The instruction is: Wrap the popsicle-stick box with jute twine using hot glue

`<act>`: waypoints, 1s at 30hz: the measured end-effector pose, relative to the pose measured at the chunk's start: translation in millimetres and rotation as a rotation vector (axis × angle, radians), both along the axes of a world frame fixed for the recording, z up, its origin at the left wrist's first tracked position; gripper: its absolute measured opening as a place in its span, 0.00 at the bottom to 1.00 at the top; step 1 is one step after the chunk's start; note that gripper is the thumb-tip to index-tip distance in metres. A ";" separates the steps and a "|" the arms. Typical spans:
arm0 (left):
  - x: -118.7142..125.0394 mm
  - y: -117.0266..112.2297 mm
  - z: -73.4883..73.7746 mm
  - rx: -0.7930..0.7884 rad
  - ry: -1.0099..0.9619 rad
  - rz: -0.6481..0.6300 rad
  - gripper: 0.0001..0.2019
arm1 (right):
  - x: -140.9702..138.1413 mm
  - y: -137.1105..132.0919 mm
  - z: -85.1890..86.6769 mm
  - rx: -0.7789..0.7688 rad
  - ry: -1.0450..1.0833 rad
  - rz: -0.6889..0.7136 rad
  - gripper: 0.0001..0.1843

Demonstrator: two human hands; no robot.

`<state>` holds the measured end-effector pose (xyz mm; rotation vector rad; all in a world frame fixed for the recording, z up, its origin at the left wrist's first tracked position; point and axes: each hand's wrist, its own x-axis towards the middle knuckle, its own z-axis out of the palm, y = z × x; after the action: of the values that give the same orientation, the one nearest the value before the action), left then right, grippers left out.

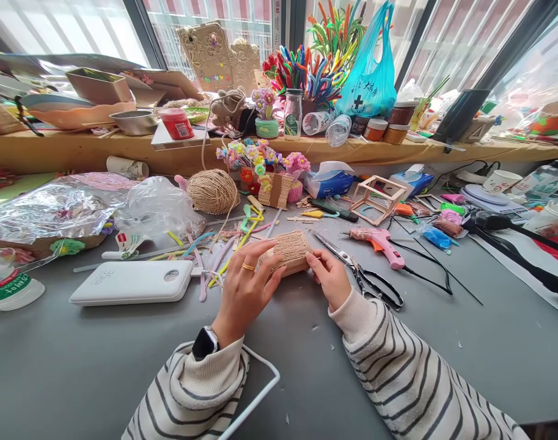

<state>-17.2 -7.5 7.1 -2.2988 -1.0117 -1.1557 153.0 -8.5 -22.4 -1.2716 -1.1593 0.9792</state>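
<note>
A small box wrapped in brown twine (291, 249) is between my two hands, low over the grey table. My left hand (247, 282), with a ring and a watch, curves over its left end, fingers on the top. The thumb and fingers of my right hand (330, 274) pinch its right end. Black-handled scissors (359, 269) lie open just past my right hand. A pink glue gun (383, 244) rests beyond them. Close to my left hand are a white power bank (134, 282) and several coloured pipe cleaners (235, 247). The box's underside is hidden.
Behind the box sit a ball of twine (213, 192), a small wooden frame (378, 197) and tissue packs (330, 178). A foil-wrapped bundle (54, 211) lies left. A white cable (260, 397) runs by my left wrist. The crowded ledge (178, 153) borders the back.
</note>
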 end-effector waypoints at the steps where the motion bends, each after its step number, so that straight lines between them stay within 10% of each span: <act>1: -0.1 -1.0 0.9 0.046 0.032 0.012 0.10 | 0.0 -0.2 -0.1 -0.002 0.000 0.000 0.18; 30: 2.5 -10.9 1.9 0.151 0.116 0.119 0.03 | -0.2 -1.4 2.0 -0.007 0.002 -0.001 0.18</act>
<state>-14.8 -18.4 9.0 -2.1307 -0.9698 -1.0035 152.8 -9.9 -20.4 -1.2762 -1.1545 0.9847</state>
